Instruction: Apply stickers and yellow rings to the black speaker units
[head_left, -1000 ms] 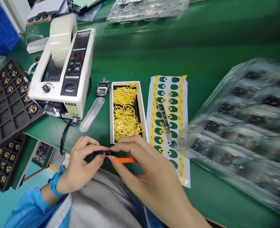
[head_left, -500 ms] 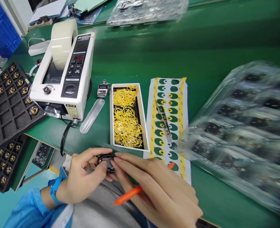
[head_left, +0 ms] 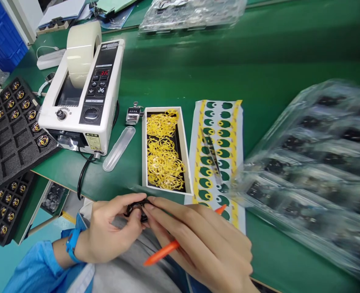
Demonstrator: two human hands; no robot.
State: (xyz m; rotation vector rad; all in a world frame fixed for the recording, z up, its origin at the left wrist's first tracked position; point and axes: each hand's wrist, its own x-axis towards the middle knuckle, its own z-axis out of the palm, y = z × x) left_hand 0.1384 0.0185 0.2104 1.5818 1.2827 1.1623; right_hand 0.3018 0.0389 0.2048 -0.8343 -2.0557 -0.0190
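Note:
A small black round part [head_left: 131, 208] is pinched between the thumb and fingers of my left hand [head_left: 106, 234], just in front of the table edge. My right hand [head_left: 201, 240] has its fingertips against the right side of that part. Through the fingers of the right hand runs an orange pen-shaped stick [head_left: 160, 254], its tapered end pointing down to the left. Fingers cover much of the black part. Just beyond my hands stands a white-rimmed box [head_left: 186, 173] with a tangle of yellow die-cut rings [head_left: 164, 162].
A sticker sheet [head_left: 195, 154] with tweezers [head_left: 212, 156] on it lies right of the box. Clear blister trays [head_left: 290, 219] holding dark parts fill the right. At left are a tape dispenser [head_left: 106, 93], tally counter [head_left: 132, 115], plastic strip [head_left: 119, 148] and black foam trays [head_left: 12, 146].
The black part has tilted in my fingers, and its opening shows less than before. My left thumb and both hands have shifted slightly; the orange stick moves a little with the right hand.

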